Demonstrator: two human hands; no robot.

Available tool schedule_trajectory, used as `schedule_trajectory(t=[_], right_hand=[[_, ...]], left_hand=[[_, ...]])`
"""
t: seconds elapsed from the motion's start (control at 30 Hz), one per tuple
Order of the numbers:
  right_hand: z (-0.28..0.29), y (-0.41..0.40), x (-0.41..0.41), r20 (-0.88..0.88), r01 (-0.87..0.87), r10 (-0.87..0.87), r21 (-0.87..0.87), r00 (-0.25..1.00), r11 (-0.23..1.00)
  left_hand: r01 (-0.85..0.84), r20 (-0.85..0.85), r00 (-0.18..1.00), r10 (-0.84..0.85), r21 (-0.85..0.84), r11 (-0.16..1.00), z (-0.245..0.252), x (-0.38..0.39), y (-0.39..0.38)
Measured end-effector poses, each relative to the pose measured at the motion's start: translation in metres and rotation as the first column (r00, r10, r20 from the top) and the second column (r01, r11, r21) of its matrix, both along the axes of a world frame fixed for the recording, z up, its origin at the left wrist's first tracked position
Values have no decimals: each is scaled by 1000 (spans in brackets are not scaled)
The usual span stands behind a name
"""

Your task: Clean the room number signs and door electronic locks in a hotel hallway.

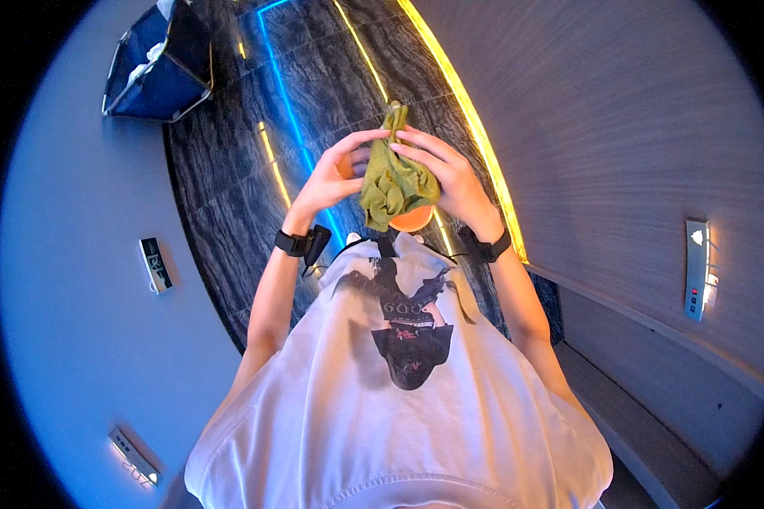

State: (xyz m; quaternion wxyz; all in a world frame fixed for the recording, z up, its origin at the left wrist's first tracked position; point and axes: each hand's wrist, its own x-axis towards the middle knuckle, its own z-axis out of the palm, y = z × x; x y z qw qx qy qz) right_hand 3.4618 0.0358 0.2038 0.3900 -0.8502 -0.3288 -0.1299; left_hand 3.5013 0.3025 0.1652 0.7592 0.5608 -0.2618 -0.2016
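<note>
A crumpled green cloth [395,178] hangs between my two hands, in front of my body. My left hand [334,170] grips its upper left edge with the fingertips, thumb near the cloth's side. The fingers of my right hand [449,172] pinch the gathered upper part from the right. Below the cloth, partly hidden by it, shows the rounded edge of an orange object [414,219], perhaps a bowl or basin; what it rests on cannot be told. Both wrists wear black straps with small devices.
A dark blue framed fabric hamper [172,70] with white cloth in it stands at the upper left by the wall. Lit strips run across the dark, stone-patterned floor [223,172]. A wood-grain wall [611,159] rises at the right, bearing a lit panel [696,267].
</note>
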Motion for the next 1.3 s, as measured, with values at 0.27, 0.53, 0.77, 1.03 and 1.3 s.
schedule_trajectory(t=[0.27, 0.53, 0.77, 1.03, 1.3], right_hand=[[-7, -10, 3, -12, 62, -62, 13, 998, 998], [-6, 2, -5, -190, 195, -156, 205, 969, 959], [-52, -11, 2, -296, 148, -84, 200, 951, 968], [-61, -15, 7, -654, 249, 23, 321, 756, 914], [-91, -23, 12, -490, 297, -140, 260, 860, 919]], left_hand=[[-1, -166, 986, 12, 71, 997, 3, -3, -3], [51, -176, 983, -57, -40, 998, -27, -2, -4], [-28, -207, 975, 82, 253, 967, -22, -13, -9], [-240, -198, 949, 244, 45, 970, -47, -4, -13], [-294, -111, 942, 316, 173, 940, -45, 0, -11]])
